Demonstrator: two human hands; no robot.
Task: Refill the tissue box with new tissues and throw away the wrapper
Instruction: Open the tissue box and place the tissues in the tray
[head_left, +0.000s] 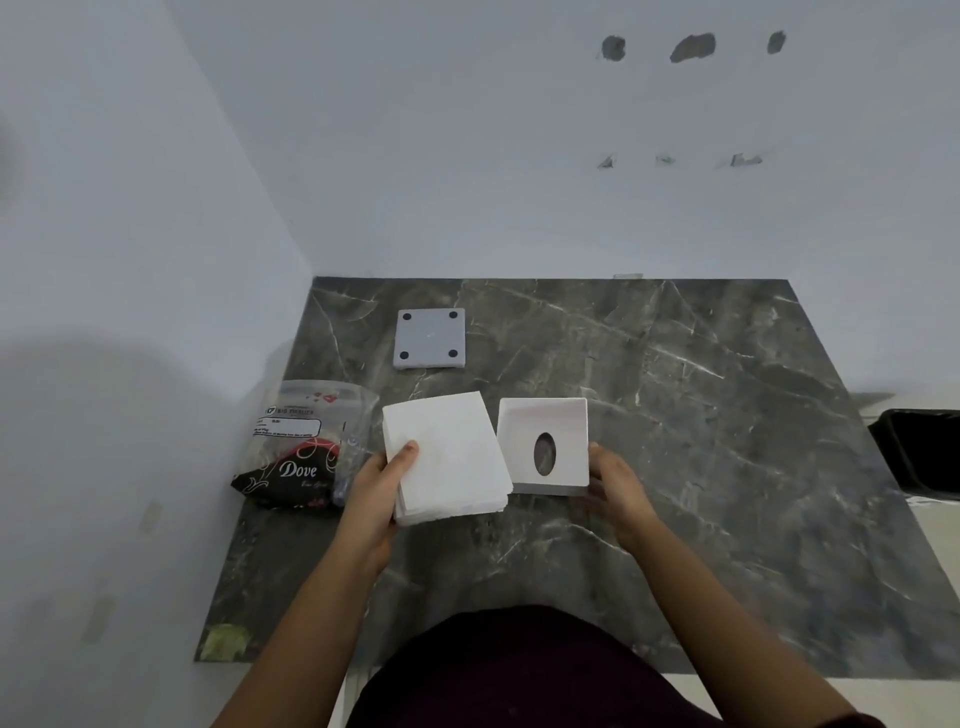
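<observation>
A thick stack of white tissues is held just above the dark marble counter, gripped at its left edge by my left hand with the thumb on top. To its right stands the white tissue box, upside down and open, its oval slot showing at the bottom. My right hand holds the box at its right near corner. The clear plastic wrapper with black and red "Dove" print lies crumpled on the counter to the left of the tissues.
The box's grey base plate with four black feet lies further back on the marble counter. A black bin sits past the counter's right edge. White walls close off the left and back.
</observation>
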